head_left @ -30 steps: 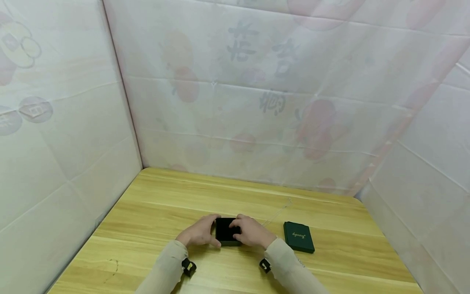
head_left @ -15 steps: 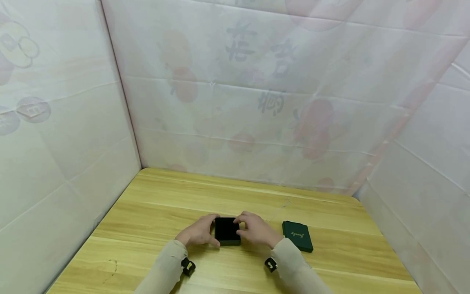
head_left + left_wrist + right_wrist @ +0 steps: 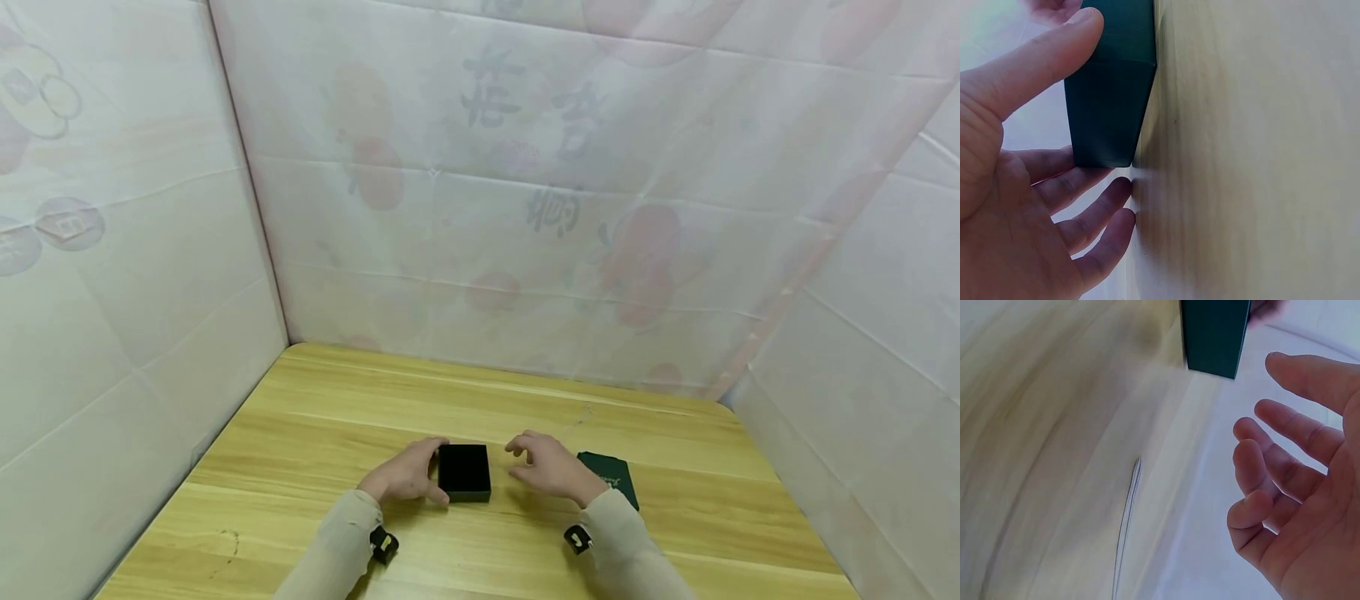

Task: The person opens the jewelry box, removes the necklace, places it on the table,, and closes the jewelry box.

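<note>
A small dark green jewelry box (image 3: pixel 468 497) with a black inside stands uncovered on the table. My left hand (image 3: pixel 408 473) holds it by its left side; in the left wrist view the thumb lies along one wall of the box (image 3: pixel 1107 112) and fingertips reach the opposite one. To the right of the box, apart from it, my right hand (image 3: pixel 551 465) hovers with loosely bent fingers and nothing in them. Under the right forearm, partly hidden, lies the green lid (image 3: pixel 609 467) with gold lettering. A thin silver chain (image 3: pixel 1125 531) lies on the table near the right hand.
The wood-grain table (image 3: pixel 360 400) is enclosed by pale printed cloth walls (image 3: pixel 450 250) at the back and both sides. A dark curved mark (image 3: pixel 236 546) shows at the table's front left.
My right hand has drawn back from inside the box and moved right, toward the lid, with its fingers loosening. The left hand and the box have stayed put.
</note>
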Demonstrator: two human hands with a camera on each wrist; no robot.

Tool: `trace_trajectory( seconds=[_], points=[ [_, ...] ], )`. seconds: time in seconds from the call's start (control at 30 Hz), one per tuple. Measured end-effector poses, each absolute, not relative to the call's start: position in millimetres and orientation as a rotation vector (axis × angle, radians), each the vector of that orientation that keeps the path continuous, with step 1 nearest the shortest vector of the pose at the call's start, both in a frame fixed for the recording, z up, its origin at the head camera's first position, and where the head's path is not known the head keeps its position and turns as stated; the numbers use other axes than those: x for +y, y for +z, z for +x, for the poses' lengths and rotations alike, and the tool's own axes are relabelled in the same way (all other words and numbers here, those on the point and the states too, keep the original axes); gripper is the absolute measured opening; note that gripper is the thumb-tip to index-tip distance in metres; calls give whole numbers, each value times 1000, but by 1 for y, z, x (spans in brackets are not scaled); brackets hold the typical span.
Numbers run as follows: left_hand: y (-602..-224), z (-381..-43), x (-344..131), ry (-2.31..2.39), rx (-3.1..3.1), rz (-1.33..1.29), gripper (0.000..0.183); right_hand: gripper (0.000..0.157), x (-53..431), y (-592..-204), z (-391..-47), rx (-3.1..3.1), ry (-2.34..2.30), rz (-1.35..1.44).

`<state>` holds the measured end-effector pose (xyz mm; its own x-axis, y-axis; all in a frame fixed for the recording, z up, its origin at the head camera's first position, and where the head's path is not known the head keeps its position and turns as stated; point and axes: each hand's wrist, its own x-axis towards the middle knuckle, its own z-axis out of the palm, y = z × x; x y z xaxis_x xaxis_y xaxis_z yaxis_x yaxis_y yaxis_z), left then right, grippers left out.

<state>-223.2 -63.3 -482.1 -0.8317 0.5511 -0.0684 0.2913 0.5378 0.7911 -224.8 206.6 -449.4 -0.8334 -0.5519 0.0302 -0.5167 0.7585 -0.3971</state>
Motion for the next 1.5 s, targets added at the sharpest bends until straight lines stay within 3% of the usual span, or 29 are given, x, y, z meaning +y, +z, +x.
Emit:
trace_trajectory(
  seconds=[0.93,1.5],
  points=[
    [-482,-222,-64,1155,2494,713,89,39,284,-445,-220,3038,-502,-616],
    [-484,-223,-64,1153,2498,722,90,68,323,-448,-212,3039,-321,-487]
  ],
)
